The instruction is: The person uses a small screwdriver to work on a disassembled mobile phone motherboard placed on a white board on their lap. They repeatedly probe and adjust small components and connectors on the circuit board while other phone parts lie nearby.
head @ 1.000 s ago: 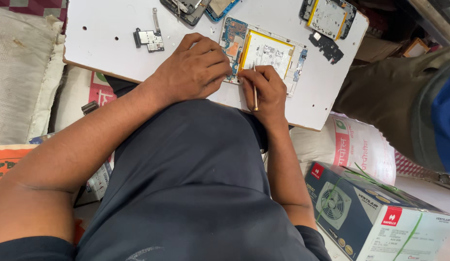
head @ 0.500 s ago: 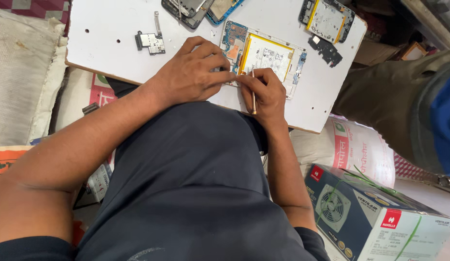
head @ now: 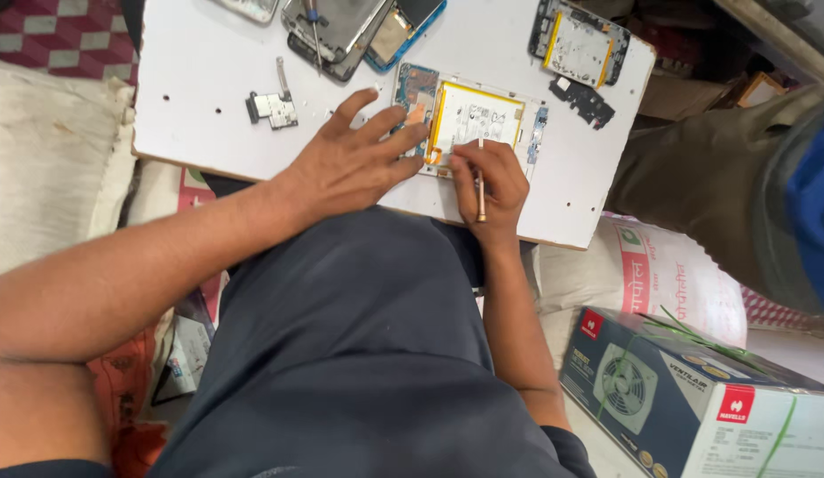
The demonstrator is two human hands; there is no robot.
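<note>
I saw left hand [head: 354, 164] spread flat on opened phone [head: 465, 119] at frame centre, right hand [head: 487, 181] pinching thin tool [head: 480, 181], white board [head: 200, 80] beneath.

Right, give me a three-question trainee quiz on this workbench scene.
1. True or false: the left hand rests flat beside the opened phone.
2. What does the right hand hold? A) thin tool B) hammer C) cup
3. What colour is the board under the phone?

Key:
1. true
2. A, a thin tool with its tip at the phone's battery
3. white
</note>
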